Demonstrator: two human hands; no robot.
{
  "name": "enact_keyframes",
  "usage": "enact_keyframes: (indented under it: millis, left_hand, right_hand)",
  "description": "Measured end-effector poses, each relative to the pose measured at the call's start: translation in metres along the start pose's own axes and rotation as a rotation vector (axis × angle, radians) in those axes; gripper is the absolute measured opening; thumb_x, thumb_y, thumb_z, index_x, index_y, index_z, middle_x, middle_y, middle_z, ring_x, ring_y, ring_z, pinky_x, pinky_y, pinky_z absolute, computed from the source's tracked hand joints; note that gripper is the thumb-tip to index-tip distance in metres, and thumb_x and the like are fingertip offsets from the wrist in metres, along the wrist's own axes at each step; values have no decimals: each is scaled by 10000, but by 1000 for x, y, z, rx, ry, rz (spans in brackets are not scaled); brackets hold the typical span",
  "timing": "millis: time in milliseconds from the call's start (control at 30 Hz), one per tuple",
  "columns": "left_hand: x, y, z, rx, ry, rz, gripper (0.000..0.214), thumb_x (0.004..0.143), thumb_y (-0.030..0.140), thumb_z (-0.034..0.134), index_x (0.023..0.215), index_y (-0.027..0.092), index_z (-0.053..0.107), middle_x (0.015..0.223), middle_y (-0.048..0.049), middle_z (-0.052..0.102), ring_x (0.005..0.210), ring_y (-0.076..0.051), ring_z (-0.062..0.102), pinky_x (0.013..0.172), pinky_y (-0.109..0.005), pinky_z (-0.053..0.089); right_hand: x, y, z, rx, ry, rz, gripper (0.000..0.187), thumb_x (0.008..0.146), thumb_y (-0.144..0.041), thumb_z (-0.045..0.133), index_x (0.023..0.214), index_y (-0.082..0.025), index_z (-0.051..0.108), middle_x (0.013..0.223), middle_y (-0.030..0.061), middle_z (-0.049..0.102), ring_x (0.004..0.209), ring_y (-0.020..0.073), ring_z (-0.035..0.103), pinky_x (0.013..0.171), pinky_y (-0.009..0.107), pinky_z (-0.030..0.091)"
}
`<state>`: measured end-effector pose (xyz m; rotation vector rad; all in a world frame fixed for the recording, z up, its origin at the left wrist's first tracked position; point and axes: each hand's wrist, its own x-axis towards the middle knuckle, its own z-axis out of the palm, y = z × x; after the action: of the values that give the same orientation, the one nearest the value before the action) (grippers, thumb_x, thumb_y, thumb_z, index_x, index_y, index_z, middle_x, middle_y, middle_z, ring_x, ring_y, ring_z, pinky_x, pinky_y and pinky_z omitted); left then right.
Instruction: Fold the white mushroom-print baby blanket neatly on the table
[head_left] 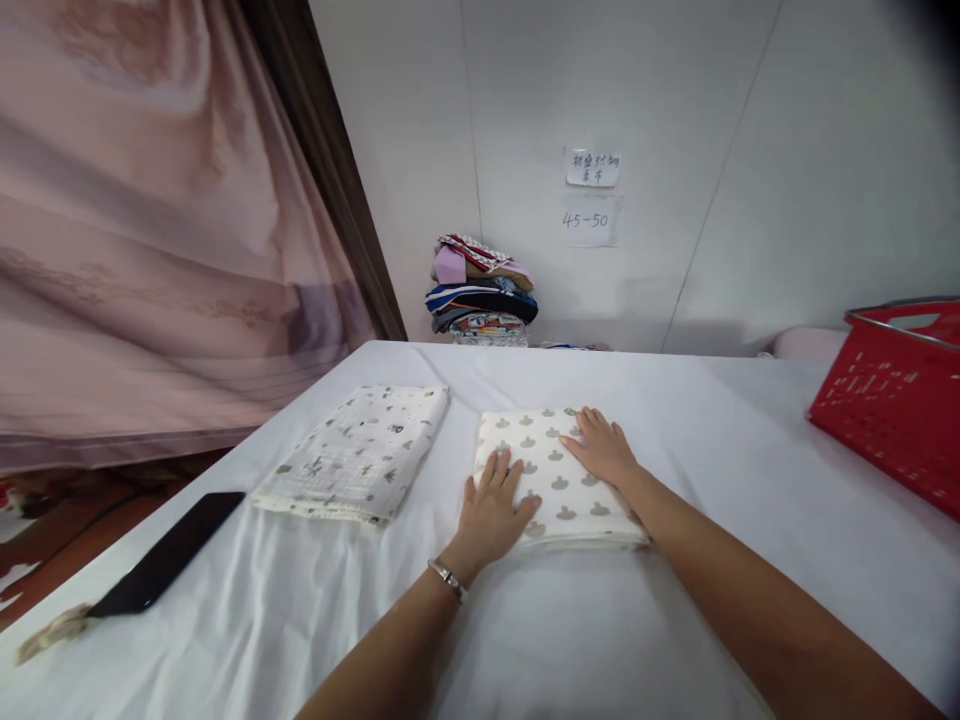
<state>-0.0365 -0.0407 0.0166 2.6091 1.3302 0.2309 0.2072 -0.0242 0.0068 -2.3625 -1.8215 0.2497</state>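
A folded white cloth with grey-beige printed shapes (559,485) lies flat in the middle of the table. My left hand (491,515) rests on its left edge, fingers spread, a silver bracelet on the wrist. On the cloth's upper right part lies my right hand (602,447), palm down with fingers apart. Neither hand grips anything. To the left is a second folded white cloth (360,455), printed with small scattered motifs; no hand touches it.
A white sheet covers the table (720,480). On the left edge lies a black phone-like slab (172,555) with a tassel. A red basket (892,400) stands at the right. Stacked folded fabrics (484,290) rise behind the table, and a pink curtain (165,230) hangs left.
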Motion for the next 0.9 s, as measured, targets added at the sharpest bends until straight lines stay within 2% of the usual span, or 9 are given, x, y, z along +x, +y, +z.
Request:
enact_keyframes:
  millis: [200, 300, 367, 467, 567, 633, 733, 800, 900]
  left_hand:
    - [-1, -1, 2, -124, 49, -50, 584, 875, 523, 416, 1382, 240, 363, 1519, -51, 189, 1402, -253, 123, 1071, -511, 244]
    - [-1, -3, 4, -207, 126, -162, 627, 854, 533, 445, 1375, 193, 373, 1519, -92, 185, 1399, -268, 130, 1076, -465, 253]
    - [-1, -6, 4, -283, 160, -263, 653, 849, 509, 456, 1380, 142, 356, 1510, -139, 194, 1386, -286, 176, 1077, -443, 256]
    - [1, -12, 1, -431, 190, -367, 669, 831, 451, 497, 1380, 107, 329, 1444, -175, 335, 1328, -275, 321, 1070, -381, 281]
    - [4, -19, -3, -589, 157, -475, 693, 791, 450, 563, 1375, 166, 322, 1306, -137, 521, 1201, -257, 488, 991, -344, 372]
    - [7, -23, -6, -650, 104, -530, 710, 761, 471, 605, 1355, 183, 345, 1243, -131, 573, 1126, -262, 550, 930, -342, 412]
    - [14, -28, -13, -653, 60, -507, 736, 734, 457, 645, 1349, 177, 355, 1217, -136, 589, 1081, -259, 577, 890, -326, 432]
    - [23, -32, -21, -619, 56, -432, 747, 743, 431, 640, 1374, 189, 321, 1205, -124, 598, 1059, -247, 587, 869, -310, 442]
    - [42, -44, -35, -499, 53, -321, 752, 751, 417, 627, 1392, 218, 288, 1162, -99, 622, 1033, -243, 593, 844, -310, 453]
  right_hand:
    - [1, 7, 4, 10, 42, -41, 627, 907, -531, 220, 1415, -172, 293, 1525, 78, 181, 1395, 227, 118, 1088, 437, 205]
    - [-1, 13, 5, 8, 68, -56, 581, 910, -488, 267, 1384, -161, 347, 1517, 95, 199, 1392, 242, 133, 1082, 401, 242]
    - [-5, 19, 7, 4, 80, -90, 537, 907, -461, 306, 1359, -185, 392, 1498, 81, 256, 1392, 246, 131, 1098, 396, 221]
    - [-13, 28, 11, 18, 68, -133, 493, 907, -424, 321, 1347, -228, 422, 1469, 52, 327, 1398, 246, 110, 1121, 412, 158]
    - [-24, 33, 11, 123, 38, 25, 587, 904, -504, 273, 1420, -228, 314, 1507, 66, 240, 1375, 274, 204, 1088, 421, 237]
    - [-31, 35, 8, 185, 7, 118, 648, 891, -550, 259, 1447, -216, 257, 1515, 94, 202, 1352, 287, 267, 1059, 415, 284]
    - [-41, 32, 5, 210, 1, 118, 628, 895, -512, 277, 1439, -199, 278, 1486, 111, 275, 1349, 278, 277, 1056, 402, 284]
    - [-51, 26, 5, 200, 32, 111, 601, 900, -478, 283, 1430, -195, 292, 1466, 116, 313, 1343, 276, 288, 1046, 407, 295]
    - [-75, 13, 8, 149, 58, 123, 614, 903, -469, 279, 1431, -155, 280, 1451, 171, 309, 1311, 310, 338, 1019, 425, 317]
